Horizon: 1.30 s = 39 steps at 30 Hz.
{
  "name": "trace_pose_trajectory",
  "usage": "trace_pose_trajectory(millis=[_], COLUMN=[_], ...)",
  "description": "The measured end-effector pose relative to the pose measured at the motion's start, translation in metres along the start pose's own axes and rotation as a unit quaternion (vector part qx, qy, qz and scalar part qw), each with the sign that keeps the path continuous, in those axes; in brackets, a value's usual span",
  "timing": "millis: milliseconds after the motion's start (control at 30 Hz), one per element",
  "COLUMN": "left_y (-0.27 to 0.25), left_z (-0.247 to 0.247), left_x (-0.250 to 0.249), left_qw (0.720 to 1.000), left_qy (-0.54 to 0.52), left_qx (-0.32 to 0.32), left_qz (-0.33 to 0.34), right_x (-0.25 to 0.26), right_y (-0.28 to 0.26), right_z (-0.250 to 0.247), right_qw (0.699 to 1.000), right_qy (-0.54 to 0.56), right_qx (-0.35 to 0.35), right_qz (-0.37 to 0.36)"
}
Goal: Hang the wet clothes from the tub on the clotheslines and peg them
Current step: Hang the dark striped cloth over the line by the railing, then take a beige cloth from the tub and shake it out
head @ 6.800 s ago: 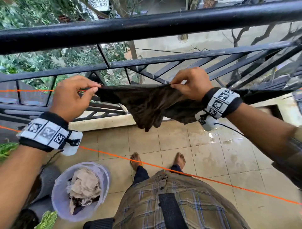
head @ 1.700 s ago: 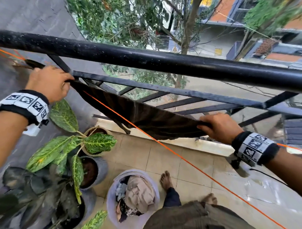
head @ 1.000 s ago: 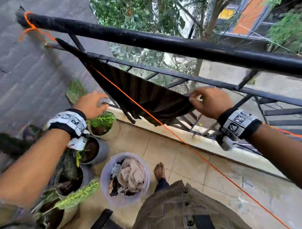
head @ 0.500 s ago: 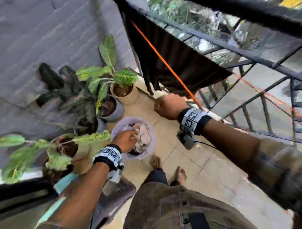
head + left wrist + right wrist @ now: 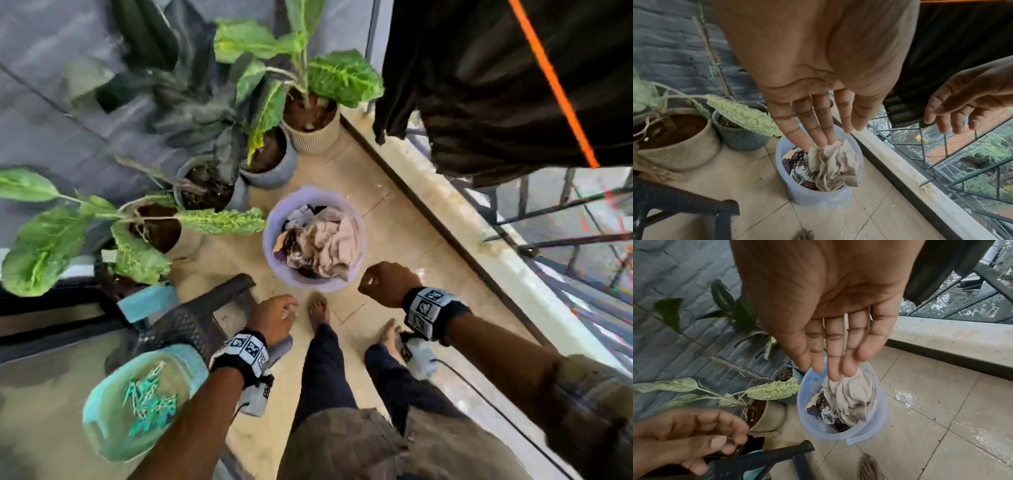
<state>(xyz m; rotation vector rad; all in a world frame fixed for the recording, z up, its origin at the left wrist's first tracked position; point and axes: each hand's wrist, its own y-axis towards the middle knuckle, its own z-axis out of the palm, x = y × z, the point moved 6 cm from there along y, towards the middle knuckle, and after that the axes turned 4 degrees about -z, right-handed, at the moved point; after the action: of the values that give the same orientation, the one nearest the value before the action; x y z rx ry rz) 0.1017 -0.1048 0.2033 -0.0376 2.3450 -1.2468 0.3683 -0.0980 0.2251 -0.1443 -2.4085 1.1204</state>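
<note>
A lavender tub stands on the tiled floor, holding a crumpled beige garment on top of patterned clothes. My left hand hovers low and left of the tub, fingers relaxed and holding nothing; in the left wrist view its fingers stretch toward the beige garment. Just right of the tub, my right hand is loosely curled and empty; its fingers hang above the tub. A dark cloth hangs over the orange clothesline at the upper right.
A teal container of green pegs sits at the lower left, beside a dark woven stool. Several potted plants crowd the grey wall left of the tub. The balcony ledge and black railing run along the right. My bare feet stand near the tub.
Both hands let go of the dark cloth, which now hangs on the line. My view swung down to the tub. The left hand drew back from the tub; the right hand lowered.
</note>
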Motion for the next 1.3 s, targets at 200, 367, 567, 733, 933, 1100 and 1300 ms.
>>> trace_pose_trajectory(millis=[200, 367, 567, 733, 933, 1100, 1300], left_y=[0.091, 0.186, 0.263, 0.286, 0.274, 0.242, 0.193], left_z=[-0.016, -0.03, -0.022, -0.009, -0.009, -0.026, -0.056], left_x=[0.065, 0.109, 0.139, 0.149, 0.148, 0.119, 0.047], left_qw=[0.999, 0.996, 0.995, 0.995, 0.996, 0.998, 0.995], left_qy=[-0.038, -0.059, -0.063, -0.029, -0.054, -0.055, -0.032], left_qx=[-0.012, -0.043, -0.067, -0.09, -0.065, -0.029, -0.038], left_qz=[-0.019, -0.042, -0.029, -0.014, -0.005, 0.013, 0.09], right_x=[-0.011, -0.038, -0.056, -0.059, -0.044, -0.012, 0.037], right_y=[0.101, 0.19, 0.274, 0.306, 0.291, 0.243, 0.179], right_z=[0.025, 0.033, 0.041, 0.055, 0.056, 0.039, 0.017], right_qw=[0.994, 0.975, 0.968, 0.972, 0.971, 0.969, 0.986], right_qy=[0.065, 0.129, 0.142, 0.127, 0.167, 0.208, 0.14], right_qx=[-0.021, -0.083, -0.144, -0.115, -0.132, -0.117, -0.075], right_qz=[0.09, 0.16, 0.148, 0.161, 0.109, 0.056, -0.058])
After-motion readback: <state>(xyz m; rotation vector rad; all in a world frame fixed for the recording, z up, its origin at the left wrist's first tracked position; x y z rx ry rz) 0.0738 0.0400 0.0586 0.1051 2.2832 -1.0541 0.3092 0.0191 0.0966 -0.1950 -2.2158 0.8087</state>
